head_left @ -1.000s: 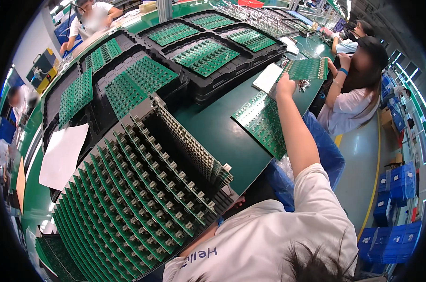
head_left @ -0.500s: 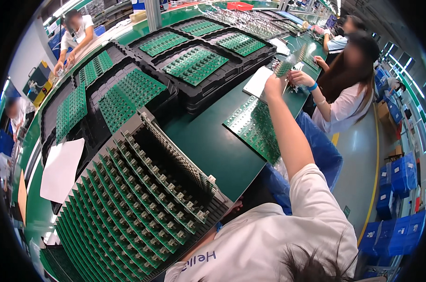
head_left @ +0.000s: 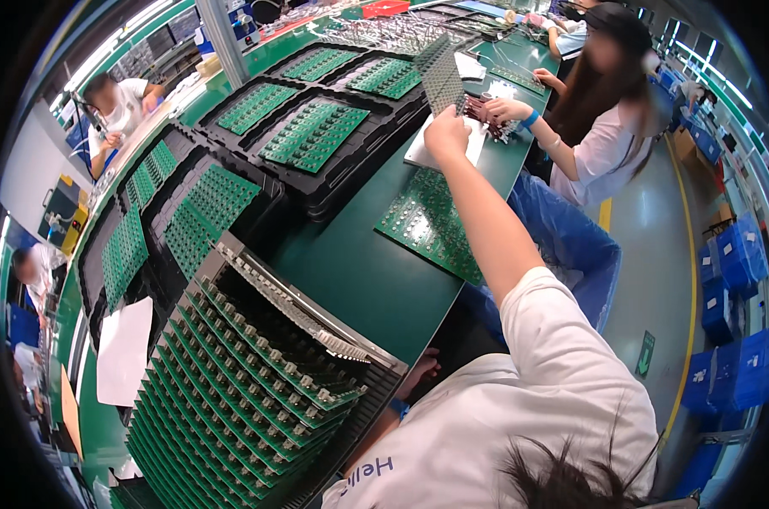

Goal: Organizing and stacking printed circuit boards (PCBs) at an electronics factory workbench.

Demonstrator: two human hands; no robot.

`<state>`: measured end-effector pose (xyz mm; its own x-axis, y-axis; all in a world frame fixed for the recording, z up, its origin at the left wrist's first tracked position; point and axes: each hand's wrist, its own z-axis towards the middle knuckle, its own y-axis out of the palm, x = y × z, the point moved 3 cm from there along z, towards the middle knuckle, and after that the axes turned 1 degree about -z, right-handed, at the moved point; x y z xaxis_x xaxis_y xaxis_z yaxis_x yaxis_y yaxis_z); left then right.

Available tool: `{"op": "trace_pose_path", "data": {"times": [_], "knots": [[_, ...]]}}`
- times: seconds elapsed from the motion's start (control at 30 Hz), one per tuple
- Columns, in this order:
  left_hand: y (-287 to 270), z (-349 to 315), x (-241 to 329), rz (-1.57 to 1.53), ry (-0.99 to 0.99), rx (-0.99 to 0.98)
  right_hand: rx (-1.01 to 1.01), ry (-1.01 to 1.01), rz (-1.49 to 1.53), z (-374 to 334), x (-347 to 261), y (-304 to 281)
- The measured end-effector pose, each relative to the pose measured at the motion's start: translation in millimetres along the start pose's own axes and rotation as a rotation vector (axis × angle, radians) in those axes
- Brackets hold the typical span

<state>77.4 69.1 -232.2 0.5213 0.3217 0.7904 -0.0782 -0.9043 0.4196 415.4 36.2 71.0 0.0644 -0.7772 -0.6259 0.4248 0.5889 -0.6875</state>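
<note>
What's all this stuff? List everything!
Worktable: one, green, centre
Rack: one, grey-black, lower left
Racked boards: many, green, in rack
Trays: several, black, upper left
Tray boards: at least seven, green, on trays
Flat board: one, green, on worktable
Raised board: one, grey-green, upper centre
White pad: one, white, beyond flat board
Paper: one, white, left of rack
Lined bin: one, blue, right of worktable
Crates: several, blue, far right
Other people: at least four, light clothing, both sides
Left grip: one, bare, beside rack
Right grip: one, bare, holding raised board
</note>
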Motion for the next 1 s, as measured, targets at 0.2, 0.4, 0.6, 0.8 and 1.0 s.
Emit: {"op": "trace_pose_path", "data": {"times": [0.2,0.4,0.6,0.8,1.0], "knots": [[-7.5,2.5,-5.7,-0.002,-0.01,-0.004,-0.141,0.026,-0.129,1.0,-10.1,-3.5],[-11.5,6.1,-8.7,-0.01,-0.021,-0.01,-0.143,-0.098,-0.383,32.5,10.2,44.2],[-10.6,-0.3,-13.2,-0.012,-0.023,0.029,0.044,-0.249,-0.622,13.8,4.4,35.7],[1.9,-10.4,-1.9,0.038,-0.001,0.017,0.046,-0.233,0.27,13.2,30.8,-59.5],[13.0,-18.6,7.3,0.064,0.029,0.027,-0.377,0.275,1.057,-11.7,52.7,-62.2]]}}
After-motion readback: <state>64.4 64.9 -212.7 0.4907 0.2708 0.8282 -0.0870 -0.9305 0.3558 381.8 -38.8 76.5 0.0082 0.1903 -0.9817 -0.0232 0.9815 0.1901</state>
